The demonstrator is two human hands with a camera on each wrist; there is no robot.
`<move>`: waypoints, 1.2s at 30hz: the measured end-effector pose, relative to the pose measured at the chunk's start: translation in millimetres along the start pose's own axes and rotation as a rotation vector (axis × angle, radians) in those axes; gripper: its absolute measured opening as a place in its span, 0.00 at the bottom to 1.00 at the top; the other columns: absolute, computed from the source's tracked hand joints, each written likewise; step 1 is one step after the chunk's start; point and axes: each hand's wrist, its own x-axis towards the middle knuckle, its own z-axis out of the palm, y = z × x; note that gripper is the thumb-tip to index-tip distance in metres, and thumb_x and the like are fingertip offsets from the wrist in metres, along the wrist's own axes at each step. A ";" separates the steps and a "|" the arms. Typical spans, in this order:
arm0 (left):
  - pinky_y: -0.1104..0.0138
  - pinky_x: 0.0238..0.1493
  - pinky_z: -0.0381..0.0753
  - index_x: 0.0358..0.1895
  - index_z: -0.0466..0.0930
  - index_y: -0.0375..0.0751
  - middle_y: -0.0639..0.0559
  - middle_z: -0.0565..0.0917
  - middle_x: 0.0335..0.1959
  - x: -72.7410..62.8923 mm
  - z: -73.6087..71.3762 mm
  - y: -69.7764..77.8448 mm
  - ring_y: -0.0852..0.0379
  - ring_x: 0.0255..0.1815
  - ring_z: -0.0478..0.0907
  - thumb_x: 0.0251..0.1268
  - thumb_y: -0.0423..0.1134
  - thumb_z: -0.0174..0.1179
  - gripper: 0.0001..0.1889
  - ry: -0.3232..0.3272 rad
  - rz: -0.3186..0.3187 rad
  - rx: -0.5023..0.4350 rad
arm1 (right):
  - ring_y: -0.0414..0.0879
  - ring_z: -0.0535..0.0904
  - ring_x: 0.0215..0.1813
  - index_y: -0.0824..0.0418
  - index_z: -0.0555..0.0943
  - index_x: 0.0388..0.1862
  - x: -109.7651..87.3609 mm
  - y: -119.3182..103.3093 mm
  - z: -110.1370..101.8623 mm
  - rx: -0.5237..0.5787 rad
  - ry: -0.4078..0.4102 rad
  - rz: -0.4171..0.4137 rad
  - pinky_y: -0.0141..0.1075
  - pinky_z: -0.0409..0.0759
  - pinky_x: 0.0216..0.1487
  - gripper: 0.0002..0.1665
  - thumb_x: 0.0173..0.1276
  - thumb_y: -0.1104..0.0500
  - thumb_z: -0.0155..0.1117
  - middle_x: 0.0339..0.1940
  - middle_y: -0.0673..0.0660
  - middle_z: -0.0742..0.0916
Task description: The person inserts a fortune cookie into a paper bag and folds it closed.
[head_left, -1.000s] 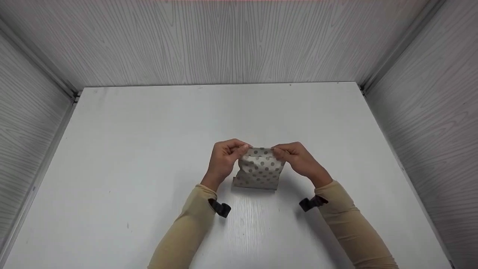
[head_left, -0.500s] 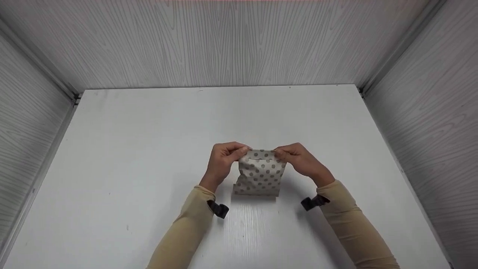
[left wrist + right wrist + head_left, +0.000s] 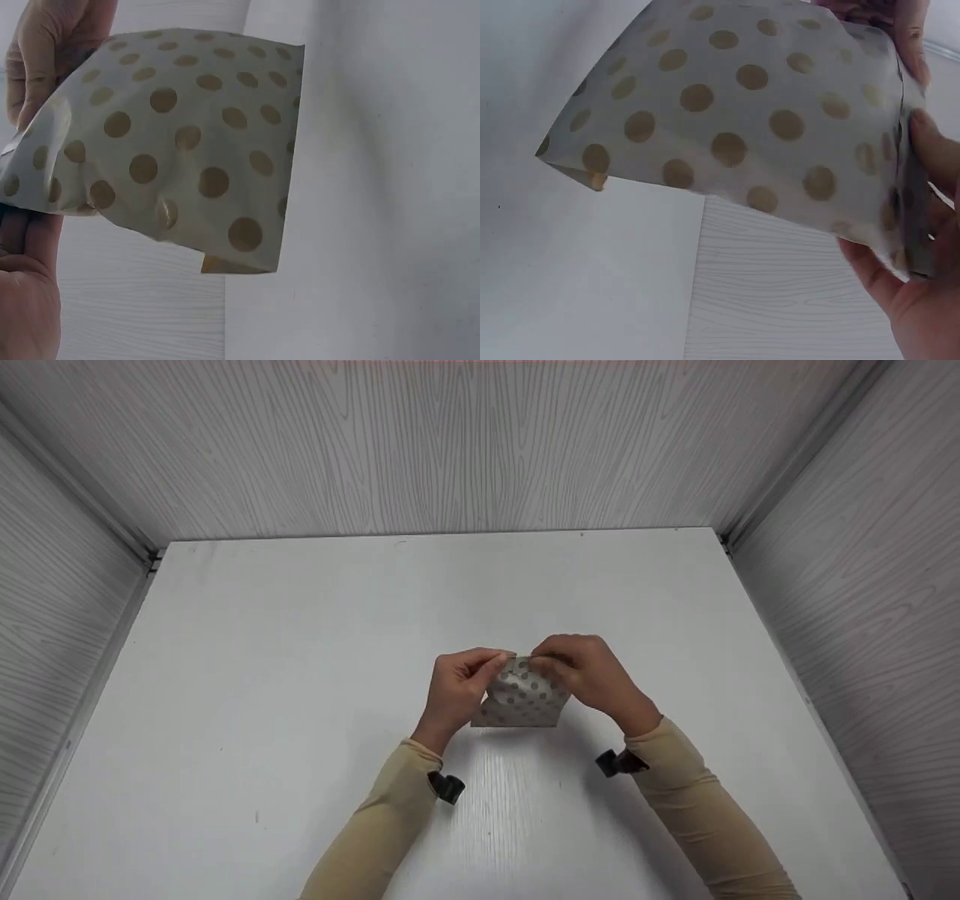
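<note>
A small pale paper bag (image 3: 525, 697) with polka dots hangs between my two hands, its top folded over. My left hand (image 3: 459, 690) pinches the left end of the folded top between thumb and fingers. Toward the right end of the same edge, my right hand (image 3: 592, 671) grips the fold, with its fingertips partly hidden behind the paper. In the left wrist view the bag (image 3: 187, 139) looks puffed and creased, with its bottom edge turned up at one corner. The right wrist view shows the fold (image 3: 904, 172) as a darker strip beside my right hand (image 3: 930, 307).
A white tabletop (image 3: 300, 660) spreads all round below the hands. Grey wood-grain panels stand behind it (image 3: 450, 450) and at both sides. A black wrist camera (image 3: 448, 788) juts inward from the left sleeve, another (image 3: 621, 763) from the right.
My hands have drawn closer together along the bag's top edge, the right one shifting left and slightly away from me. The bag's lower edge has swung up and looks shorter from above.
</note>
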 end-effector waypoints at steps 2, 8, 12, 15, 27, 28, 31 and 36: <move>0.72 0.20 0.66 0.41 0.86 0.25 0.37 0.82 0.25 -0.6 0.3 -0.5 0.60 0.18 0.66 0.68 0.26 0.58 0.08 0.005 0.008 0.008 | 0.41 0.83 0.33 0.59 0.88 0.35 0.5 0.2 0.9 -0.039 0.031 -0.042 0.37 0.82 0.34 0.04 0.67 0.62 0.66 0.32 0.50 0.88; 0.71 0.18 0.60 0.39 0.87 0.32 0.40 0.73 0.17 -1.6 -1.1 -11.6 0.61 0.16 0.59 0.69 0.31 0.59 0.08 -0.016 -0.001 0.007 | 0.40 0.83 0.30 0.59 0.89 0.33 -1.7 6.5 -0.9 0.019 -0.008 -0.036 0.36 0.81 0.29 0.05 0.66 0.64 0.67 0.31 0.49 0.89; 0.70 0.23 0.71 0.42 0.88 0.37 0.47 0.82 0.25 -2.7 -3.6 -14.5 0.58 0.20 0.69 0.70 0.37 0.60 0.09 -0.049 0.013 0.000 | 0.41 0.83 0.31 0.58 0.89 0.35 -2.5 7.2 -5.6 0.025 -0.049 -0.009 0.37 0.81 0.31 0.05 0.67 0.62 0.67 0.33 0.48 0.89; 0.69 0.27 0.75 0.41 0.89 0.38 0.50 0.86 0.31 -3.2 -5.2 -12.1 0.56 0.23 0.74 0.69 0.37 0.61 0.08 -0.042 0.023 0.009 | 0.40 0.84 0.35 0.58 0.89 0.36 -2.0 3.8 -8.4 -0.036 -0.066 -0.013 0.36 0.83 0.35 0.04 0.66 0.63 0.68 0.34 0.48 0.89; 0.67 0.30 0.83 0.38 0.85 0.38 0.53 0.86 0.34 -3.6 11.7 -4.1 0.58 0.32 0.83 0.71 0.35 0.59 0.06 0.036 0.206 0.148 | 0.42 0.79 0.33 0.59 0.82 0.29 12.7 -19.8 1.8 -0.210 0.039 -0.202 0.38 0.80 0.35 0.06 0.61 0.67 0.71 0.30 0.49 0.84; 0.67 0.31 0.83 0.38 0.85 0.37 0.53 0.86 0.34 -3.5 12.1 -3.7 0.57 0.32 0.83 0.70 0.34 0.60 0.05 0.044 0.213 0.147 | 0.41 0.79 0.33 0.59 0.82 0.29 12.9 -20.0 1.7 -0.221 0.048 -0.206 0.37 0.80 0.35 0.06 0.61 0.67 0.71 0.30 0.49 0.84; 0.67 0.30 0.82 0.37 0.85 0.37 0.52 0.86 0.33 -3.0 10.4 -2.3 0.56 0.31 0.83 0.69 0.31 0.60 0.04 0.058 0.226 0.140 | 0.41 0.79 0.32 0.59 0.82 0.30 12.2 -19.0 0.3 -0.223 0.046 -0.207 0.37 0.80 0.33 0.05 0.62 0.64 0.71 0.29 0.49 0.84; 0.71 0.27 0.77 0.36 0.84 0.32 0.46 0.86 0.32 -2.7 0.5 -0.6 0.53 0.27 0.80 0.65 0.26 0.61 0.03 0.086 0.189 0.137 | 0.41 0.81 0.33 0.59 0.82 0.32 5.9 -10.4 -5.1 -0.224 0.010 -0.169 0.38 0.81 0.33 0.04 0.65 0.60 0.68 0.31 0.49 0.85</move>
